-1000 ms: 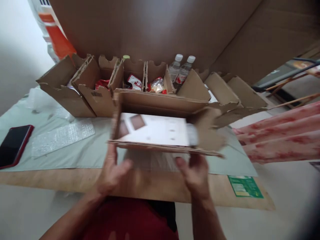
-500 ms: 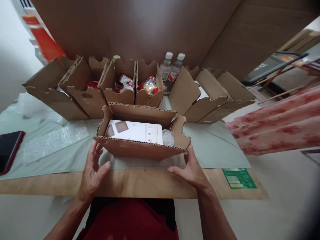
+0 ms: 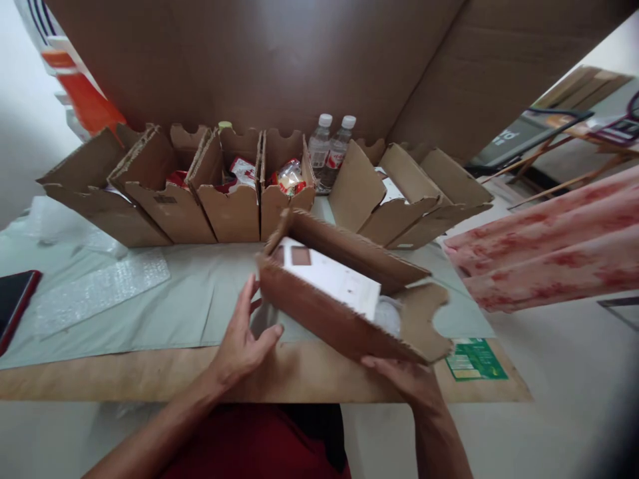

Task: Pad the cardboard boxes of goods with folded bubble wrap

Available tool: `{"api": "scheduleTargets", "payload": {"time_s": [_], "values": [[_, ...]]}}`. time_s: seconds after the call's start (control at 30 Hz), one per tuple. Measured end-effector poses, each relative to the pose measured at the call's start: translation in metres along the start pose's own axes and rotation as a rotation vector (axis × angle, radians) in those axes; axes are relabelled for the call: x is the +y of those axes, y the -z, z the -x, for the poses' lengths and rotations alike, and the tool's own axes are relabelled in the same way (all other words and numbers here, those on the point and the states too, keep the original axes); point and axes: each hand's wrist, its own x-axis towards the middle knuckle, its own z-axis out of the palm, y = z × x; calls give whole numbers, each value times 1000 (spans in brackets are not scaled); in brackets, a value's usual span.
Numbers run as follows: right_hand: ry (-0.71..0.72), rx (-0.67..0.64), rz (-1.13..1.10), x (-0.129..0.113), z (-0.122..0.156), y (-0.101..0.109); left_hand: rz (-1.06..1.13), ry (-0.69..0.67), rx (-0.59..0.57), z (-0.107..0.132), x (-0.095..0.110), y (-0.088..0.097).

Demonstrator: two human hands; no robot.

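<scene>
An open corrugated cardboard box (image 3: 329, 319) is tilted and turned to the right, held just above the table edge. Inside it lie a white carton (image 3: 332, 276) with a brown square on it and a clear plastic-wrapped item (image 3: 388, 314). My left hand (image 3: 242, 339) grips the box's left end with thumb and fingers around the corner. My right hand (image 3: 407, 379) supports the box from below at its right end, fingers under the bottom.
A row of open cardboard bins (image 3: 219, 193) with red-and-white packets stands at the back, two water bottles (image 3: 329, 148) behind them. Bubble wrap (image 3: 100, 286) and a dark phone (image 3: 12, 303) lie left on a grey-green mat (image 3: 200, 299). Pink cloth (image 3: 549, 253) lies right, near a green label (image 3: 474, 359).
The box was level on the table half a second ago, hands beside it. Now both hands hold it, and it has shifted right and rotated with its right end toward me.
</scene>
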Motion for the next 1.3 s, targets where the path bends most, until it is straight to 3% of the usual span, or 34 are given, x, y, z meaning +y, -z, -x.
{"api": "scheduleTargets", "payload": {"time_s": [0.13, 0.23, 0.33, 0.6, 1.0, 1.3], "values": [[-70, 265, 144, -6, 19, -5, -69, -87, -217, -22, 8, -35], [-44, 330, 129, -20, 18, -26, -118, -119, -351, -31, 11, -55], [-13, 336, 62, -27, 21, -42, -144, -131, -377, -40, 9, -64], [-43, 446, 100, -7, 19, -37, -130, -199, -420, -45, -7, -69], [-91, 370, 200, -17, -15, -36, -87, -183, -467, -49, -17, -65], [-14, 354, 218, -15, -43, -46, -66, -150, -448, -43, -18, -66]]}}
